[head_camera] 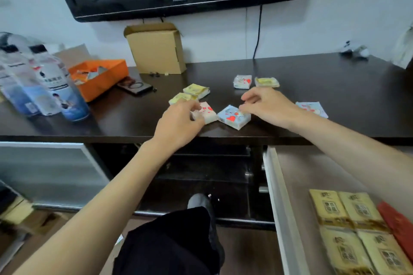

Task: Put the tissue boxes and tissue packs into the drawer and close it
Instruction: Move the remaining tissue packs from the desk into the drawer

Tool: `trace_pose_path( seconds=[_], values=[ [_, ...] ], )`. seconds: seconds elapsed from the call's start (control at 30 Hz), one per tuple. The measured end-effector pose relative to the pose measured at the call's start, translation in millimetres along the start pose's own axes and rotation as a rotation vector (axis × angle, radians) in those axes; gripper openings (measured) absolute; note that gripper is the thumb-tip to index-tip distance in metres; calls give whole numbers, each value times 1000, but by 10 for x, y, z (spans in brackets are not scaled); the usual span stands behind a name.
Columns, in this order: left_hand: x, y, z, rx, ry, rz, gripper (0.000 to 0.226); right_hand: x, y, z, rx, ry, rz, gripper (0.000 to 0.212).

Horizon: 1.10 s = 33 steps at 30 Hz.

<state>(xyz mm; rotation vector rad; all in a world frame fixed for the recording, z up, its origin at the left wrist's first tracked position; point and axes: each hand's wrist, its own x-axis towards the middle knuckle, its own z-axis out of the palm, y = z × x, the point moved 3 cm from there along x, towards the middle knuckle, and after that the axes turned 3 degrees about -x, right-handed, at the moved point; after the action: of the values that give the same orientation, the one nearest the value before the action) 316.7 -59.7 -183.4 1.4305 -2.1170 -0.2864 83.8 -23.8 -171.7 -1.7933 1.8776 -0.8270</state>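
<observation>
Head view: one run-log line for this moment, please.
left hand: on pink pack | right hand: touching blue pack | drawer: open, holds yellow packs

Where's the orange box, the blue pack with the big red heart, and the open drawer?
orange box (105, 81), head view, front wall.
blue heart pack (232, 117), head view, top face.
open drawer (277, 196), head view, white left rim.

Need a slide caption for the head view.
Both hands reach small tissue packs on the dark cabinet top; drawer open.
</observation>
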Motion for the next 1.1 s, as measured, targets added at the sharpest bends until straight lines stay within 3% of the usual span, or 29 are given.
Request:
trace_pose_path(
  seconds=[0.1, 0.17, 0.33, 0.4, 0.5, 0.67, 0.8, 0.97, 1.1],
  values=[
    [150, -170, 44, 48, -126, -31, 58, 58, -115, 192, -126, -106, -16, 72],
    [235, -189, 89, 20, -198, -27, 67, 69, -149, 275, -215, -130, -34, 78],
    [414, -156, 180, 43, -256, 14, 56, 111, -115, 250, -310, -93, -12, 70],
    [499, -121, 174, 47, -259, 24, 55, 172, -103, 187, -319, -107, -14, 54],
    [673, -55, 104, 8, -268, 16, 59, 378, -90, -4, -238, 11, -11, 28],
    [980, 2, -28, -67, -217, 14, 71, 957, 82, -185, -367, 53, 39, 23],
    [1180, 19, 35, -108, -197, 7, 92, 1485, 252, -120, -458, 37, 73, 46],
    [1333, 1, 230, -157, -220, 2, 89, 2007, 486, -42, -431, -63, 173, 99],
    [1381, 31, 332, -180, -207, 50, 87, 2174, 621, 11, -359, -88, 186, 103]
  ],
)
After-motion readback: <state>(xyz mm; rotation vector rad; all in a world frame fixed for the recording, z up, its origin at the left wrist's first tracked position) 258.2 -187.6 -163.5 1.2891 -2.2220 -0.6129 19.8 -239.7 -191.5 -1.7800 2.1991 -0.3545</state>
